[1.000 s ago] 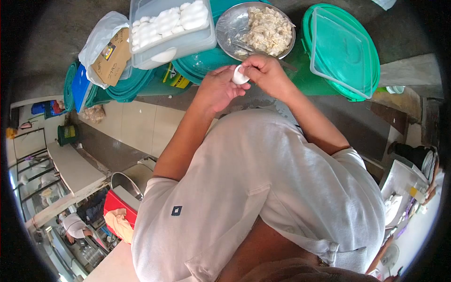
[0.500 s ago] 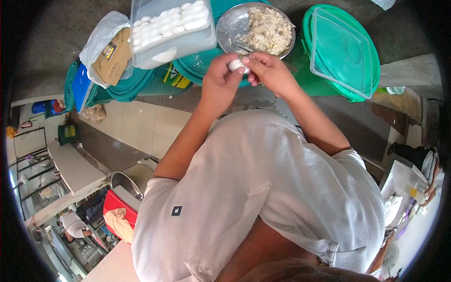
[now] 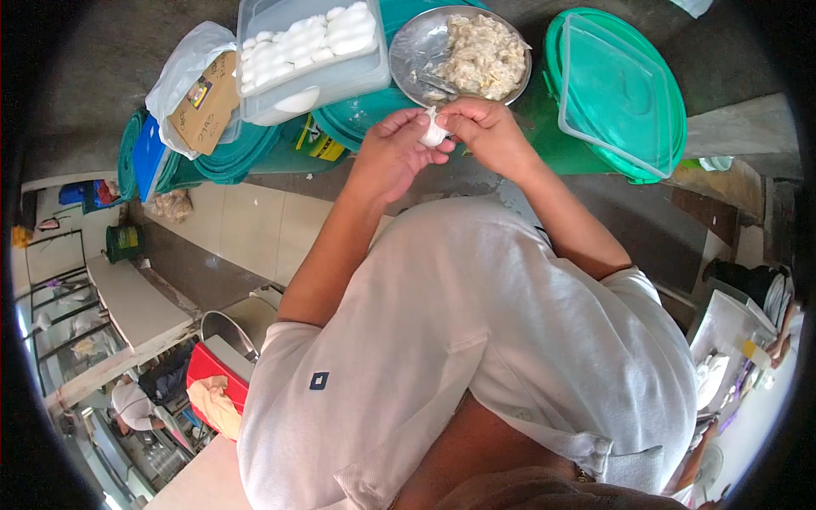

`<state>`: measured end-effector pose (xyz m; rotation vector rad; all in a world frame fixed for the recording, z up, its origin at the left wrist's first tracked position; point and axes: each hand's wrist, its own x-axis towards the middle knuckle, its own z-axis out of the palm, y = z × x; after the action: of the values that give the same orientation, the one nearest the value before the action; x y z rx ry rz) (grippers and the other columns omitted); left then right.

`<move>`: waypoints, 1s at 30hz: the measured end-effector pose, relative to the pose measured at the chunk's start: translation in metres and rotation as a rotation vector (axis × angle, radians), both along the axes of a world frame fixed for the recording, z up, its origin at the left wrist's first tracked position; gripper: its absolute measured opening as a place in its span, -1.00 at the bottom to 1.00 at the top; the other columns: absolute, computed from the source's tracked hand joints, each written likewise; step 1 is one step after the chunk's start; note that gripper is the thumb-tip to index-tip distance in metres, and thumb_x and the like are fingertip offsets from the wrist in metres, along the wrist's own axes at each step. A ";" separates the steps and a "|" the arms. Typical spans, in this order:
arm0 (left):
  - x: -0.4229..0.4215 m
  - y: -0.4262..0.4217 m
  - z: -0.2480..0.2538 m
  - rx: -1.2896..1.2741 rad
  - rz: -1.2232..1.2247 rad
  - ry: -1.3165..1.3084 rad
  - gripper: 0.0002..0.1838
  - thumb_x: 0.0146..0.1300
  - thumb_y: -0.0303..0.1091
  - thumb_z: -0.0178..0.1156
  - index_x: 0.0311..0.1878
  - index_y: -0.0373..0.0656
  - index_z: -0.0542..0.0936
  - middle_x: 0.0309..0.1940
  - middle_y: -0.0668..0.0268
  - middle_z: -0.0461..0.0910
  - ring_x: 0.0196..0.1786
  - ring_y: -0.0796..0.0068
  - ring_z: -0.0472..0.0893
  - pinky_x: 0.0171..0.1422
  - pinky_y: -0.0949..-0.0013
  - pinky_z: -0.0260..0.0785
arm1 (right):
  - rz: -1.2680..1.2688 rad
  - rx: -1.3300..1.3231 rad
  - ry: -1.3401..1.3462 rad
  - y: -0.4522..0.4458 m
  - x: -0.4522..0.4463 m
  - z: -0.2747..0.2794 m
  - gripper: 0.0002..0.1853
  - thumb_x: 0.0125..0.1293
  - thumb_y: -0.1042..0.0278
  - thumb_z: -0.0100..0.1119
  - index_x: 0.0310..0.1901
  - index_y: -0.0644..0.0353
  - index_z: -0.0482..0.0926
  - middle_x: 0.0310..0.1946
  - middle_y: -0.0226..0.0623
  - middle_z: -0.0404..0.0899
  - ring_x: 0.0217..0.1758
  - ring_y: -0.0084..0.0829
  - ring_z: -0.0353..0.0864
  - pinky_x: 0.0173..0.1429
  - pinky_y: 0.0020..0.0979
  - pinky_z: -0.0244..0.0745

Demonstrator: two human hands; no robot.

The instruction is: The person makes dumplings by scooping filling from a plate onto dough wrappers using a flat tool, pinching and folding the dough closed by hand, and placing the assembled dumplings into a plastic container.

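Note:
A small white dough dumpling (image 3: 434,132) with a gathered, peaked top sits between my two hands. My left hand (image 3: 389,161) cradles it from the left and below, thumb against its side. With thumb and bent fingers, my right hand (image 3: 486,134) pinches its right upper edge. Just beyond the hands stands a round metal bowl (image 3: 415,59), holding a lumpy pale filling (image 3: 489,58) on its right side and a metal utensil (image 3: 435,82) near its front. To the left, a clear plastic container (image 3: 263,109) holds rows of smooth white dough pieces (image 3: 310,44).
Green lidded tubs (image 3: 234,157) support the container and bowl. On the right, a clear plastic lid (image 3: 616,106) rests on a green round lid (image 3: 671,81). A plastic bag with cardboard (image 3: 204,115) stands far left. Another person (image 3: 132,404) is at lower left.
My left hand has turned and opened out slightly, lower on the dough. The dough now shows a gathered peak, while my right hand still pinches it.

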<state>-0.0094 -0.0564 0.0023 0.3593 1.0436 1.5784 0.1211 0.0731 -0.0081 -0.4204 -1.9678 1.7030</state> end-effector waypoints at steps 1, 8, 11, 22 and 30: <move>0.000 0.000 0.000 0.001 0.001 0.000 -0.75 0.46 -0.30 0.09 0.03 -0.27 0.54 -0.11 0.14 0.66 -0.19 0.26 0.69 -0.14 0.25 0.56 | -0.009 0.004 -0.027 0.001 0.000 -0.001 -0.84 0.34 0.42 0.18 -0.23 0.34 0.67 -0.34 -0.29 0.67 -0.27 -0.54 0.60 -0.14 -0.45 0.50; 0.002 0.003 -0.003 -0.009 0.019 -0.034 -0.79 0.45 -0.31 0.11 -0.01 -0.23 0.56 -0.15 0.13 0.67 -0.24 0.28 0.69 -0.17 0.25 0.56 | -0.092 -0.372 -0.126 -0.002 0.001 0.000 -0.81 0.40 0.35 0.15 -0.18 0.31 0.66 -0.38 -0.38 0.64 -0.38 -0.58 0.56 -0.24 -0.49 0.51; 0.005 0.004 -0.004 -0.018 0.039 -0.026 -0.80 0.44 -0.31 0.12 -0.02 -0.23 0.56 -0.18 0.14 0.67 -0.24 0.29 0.69 -0.17 0.25 0.56 | 0.046 -0.452 -0.101 0.010 0.002 -0.012 -0.79 0.43 0.32 0.14 -0.16 0.30 0.65 -0.38 -0.41 0.63 -0.40 -0.61 0.55 -0.26 -0.51 0.51; 0.020 0.014 -0.003 -0.016 0.058 -0.032 -0.79 0.42 -0.31 0.15 -0.01 -0.23 0.54 -0.16 0.11 0.66 -0.26 0.24 0.69 -0.19 0.24 0.56 | 0.006 -0.209 -0.081 0.016 0.017 -0.008 -0.81 0.41 0.30 0.17 -0.14 0.26 0.61 -0.36 -0.39 0.62 -0.31 -0.58 0.55 -0.22 -0.47 0.49; 0.037 0.021 0.004 0.031 0.086 -0.046 -0.79 0.42 -0.31 0.15 -0.02 -0.23 0.55 -0.14 0.14 0.66 -0.24 0.22 0.69 -0.19 0.24 0.57 | -0.047 0.152 0.040 0.017 0.023 -0.014 -0.75 0.41 0.22 0.15 -0.14 0.29 0.54 -0.34 -0.18 0.62 -0.29 -0.37 0.60 -0.15 -0.36 0.51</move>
<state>0.0273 -0.0351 0.0066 0.3004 1.0116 1.6733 0.1439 0.0900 -0.0218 -0.3718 -2.0253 1.5090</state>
